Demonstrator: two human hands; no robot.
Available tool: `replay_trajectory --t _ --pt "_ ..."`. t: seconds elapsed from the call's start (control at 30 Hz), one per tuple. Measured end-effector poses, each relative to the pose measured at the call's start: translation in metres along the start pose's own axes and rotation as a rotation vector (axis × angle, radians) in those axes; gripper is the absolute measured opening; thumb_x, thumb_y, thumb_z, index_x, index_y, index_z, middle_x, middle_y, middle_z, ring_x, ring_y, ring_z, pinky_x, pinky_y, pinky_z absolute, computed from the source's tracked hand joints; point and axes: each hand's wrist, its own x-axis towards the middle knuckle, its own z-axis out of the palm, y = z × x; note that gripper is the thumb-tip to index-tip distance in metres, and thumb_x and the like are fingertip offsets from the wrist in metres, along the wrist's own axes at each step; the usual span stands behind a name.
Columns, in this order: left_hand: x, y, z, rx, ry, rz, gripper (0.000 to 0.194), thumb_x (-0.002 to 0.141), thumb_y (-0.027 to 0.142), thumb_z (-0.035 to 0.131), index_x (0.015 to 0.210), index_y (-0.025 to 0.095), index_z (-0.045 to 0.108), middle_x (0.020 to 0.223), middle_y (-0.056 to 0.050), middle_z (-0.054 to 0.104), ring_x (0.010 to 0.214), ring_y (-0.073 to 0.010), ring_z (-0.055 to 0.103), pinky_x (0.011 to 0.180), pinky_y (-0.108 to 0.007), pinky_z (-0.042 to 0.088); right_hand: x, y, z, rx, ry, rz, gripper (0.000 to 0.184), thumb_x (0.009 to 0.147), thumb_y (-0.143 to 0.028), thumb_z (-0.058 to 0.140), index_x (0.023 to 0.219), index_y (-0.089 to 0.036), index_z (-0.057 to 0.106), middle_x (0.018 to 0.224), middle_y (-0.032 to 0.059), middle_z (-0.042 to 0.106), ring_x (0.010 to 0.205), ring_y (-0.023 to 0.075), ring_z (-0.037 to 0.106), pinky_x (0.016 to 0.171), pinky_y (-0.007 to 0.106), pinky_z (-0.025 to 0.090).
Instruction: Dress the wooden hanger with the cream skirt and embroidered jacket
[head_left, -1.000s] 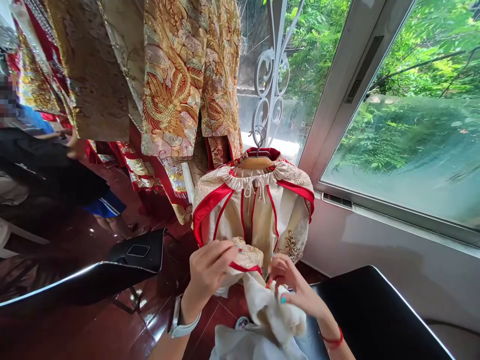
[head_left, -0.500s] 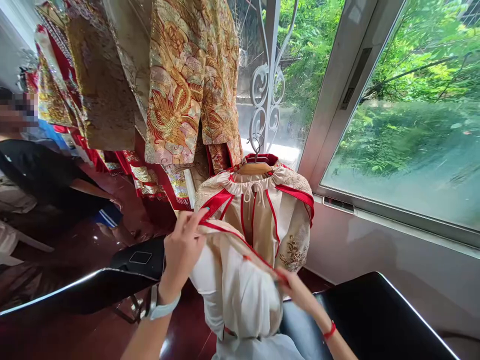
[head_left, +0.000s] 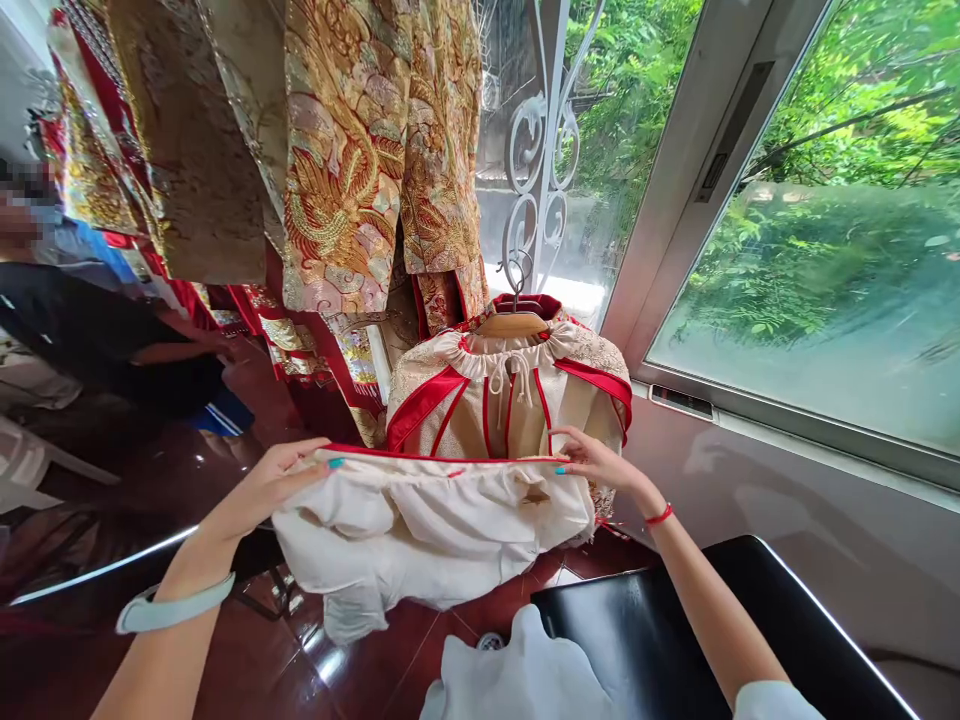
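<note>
Stretched between my two hands is a cream-white garment with a red-edged band along its top; it hangs down in folds, and I cannot tell its exact kind. My left hand pinches the band at its left end, thumb on the near side. Its right end is gripped by my right hand, with the thumb low and some fingers raised. Just behind it hangs a cream jacket with red trim and a drawstring neck, on a wooden hanger. The lower part of that jacket is hidden.
Embroidered gold and red garments hang at upper left. A sliding window and sill are on the right. A black glossy chair seat stands at lower right. A person in dark clothes is at far left, near a white plastic chair.
My hands have moved apart; the left went left and down, the right rose. The garment's band, slanted before, is now level and taut. The view has shifted slightly.
</note>
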Motion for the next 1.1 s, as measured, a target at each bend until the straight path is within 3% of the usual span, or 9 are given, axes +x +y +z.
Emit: replay_trajectory --t 0.1,0.17,0.2,0.3,0.5,0.63,0.83,1.0,1.1 --pt "0.004 0.019 -0.017 0.043 0.086 0.073 0.053 0.063 0.061 0.060 0.093 0.019 0.071 0.086 -0.006 0.076 0.075 -0.0244 0.068 0.068 -0.033 0.056 0.033 -0.010 -0.036 -0.197 0.376 -0.115 0.056 0.087 -0.041 0.060 0.138 -0.024 0.045 0.126 0.0126 0.061 0.117 0.0288 0.057 0.098 0.045 0.047" --pt "0.007 0.036 -0.025 0.243 0.207 0.218 0.045 0.071 0.057 0.053 0.093 0.022 0.071 0.095 -0.005 0.077 0.085 -0.0262 0.070 0.080 -0.035 0.055 0.058 -0.017 -0.062 -0.480 0.674 -0.071 0.061 0.086 -0.042 0.062 0.142 -0.024 0.044 0.141 0.0162 0.050 0.133 0.0354 0.043 0.108 0.055 0.037" --pt "0.009 0.044 -0.027 0.361 0.238 0.289 0.043 0.075 0.054 0.048 0.094 0.023 0.071 0.099 -0.005 0.077 0.091 -0.0276 0.070 0.085 -0.036 0.055 0.070 -0.020 -0.074 -0.594 0.712 -0.030 0.064 0.085 -0.042 0.063 0.142 -0.023 0.044 0.141 0.0173 0.050 0.133 0.0380 0.041 0.108 0.059 0.035" --pt "0.013 0.064 -0.025 0.692 0.225 0.402 0.047 0.087 0.045 0.033 0.103 0.022 0.071 0.112 -0.009 0.075 0.102 -0.0312 0.070 0.086 -0.041 0.054 0.094 -0.021 -0.102 -0.709 0.592 0.044 0.068 0.081 -0.049 0.067 0.140 -0.021 0.048 0.128 0.0177 0.061 0.118 0.0395 0.054 0.096 0.055 0.045" --pt "0.032 0.066 -0.020 1.082 0.098 0.269 0.042 0.099 0.034 0.033 0.122 0.017 0.063 0.122 -0.013 0.071 0.103 -0.0349 0.070 0.080 -0.044 0.055 0.103 -0.007 -0.129 -0.648 0.362 0.015 0.066 0.083 -0.056 0.062 0.142 -0.028 0.052 0.116 0.0101 0.073 0.101 0.0359 0.068 0.079 0.039 0.051" --pt "0.054 0.062 -0.028 1.137 0.073 0.189 0.043 0.100 0.031 0.032 0.125 0.012 0.061 0.127 -0.018 0.068 0.105 -0.0377 0.069 0.083 -0.046 0.053 0.100 -0.004 -0.135 -0.532 0.272 0.008 0.053 0.085 -0.054 0.057 0.130 -0.029 0.065 0.108 0.0067 0.076 0.097 0.0349 0.070 0.081 0.039 0.051" --pt "0.100 0.060 -0.029 1.103 -0.035 0.089 0.043 0.099 0.033 0.038 0.124 0.010 0.065 0.120 -0.023 0.069 0.110 -0.0375 0.066 0.088 -0.045 0.050 0.096 -0.021 -0.162 -0.169 -0.092 0.009 0.057 0.075 -0.068 0.065 0.100 -0.017 0.072 0.096 0.0068 0.075 0.084 0.0272 0.066 0.076 0.035 0.051" --pt "0.120 0.061 -0.027 1.084 0.037 0.148 0.047 0.100 0.038 0.036 0.119 0.006 0.065 0.118 -0.020 0.069 0.109 -0.0307 0.065 0.088 -0.039 0.050 0.099 -0.044 -0.197 -0.105 -0.291 0.164 0.059 0.061 -0.072 0.075 0.072 -0.016 0.064 0.069 0.0024 0.065 0.064 0.0167 0.055 0.059 0.028 0.043" --pt "0.125 0.066 -0.024 1.082 0.122 0.152 0.054 0.102 0.038 0.027 0.118 0.001 0.063 0.116 -0.021 0.069 0.105 -0.0303 0.066 0.084 -0.038 0.051 0.103 -0.054 -0.213 -0.115 -0.362 0.221 0.055 0.057 -0.068 0.080 0.070 -0.016 0.065 0.070 0.0026 0.066 0.065 0.0173 0.056 0.058 0.028 0.045"
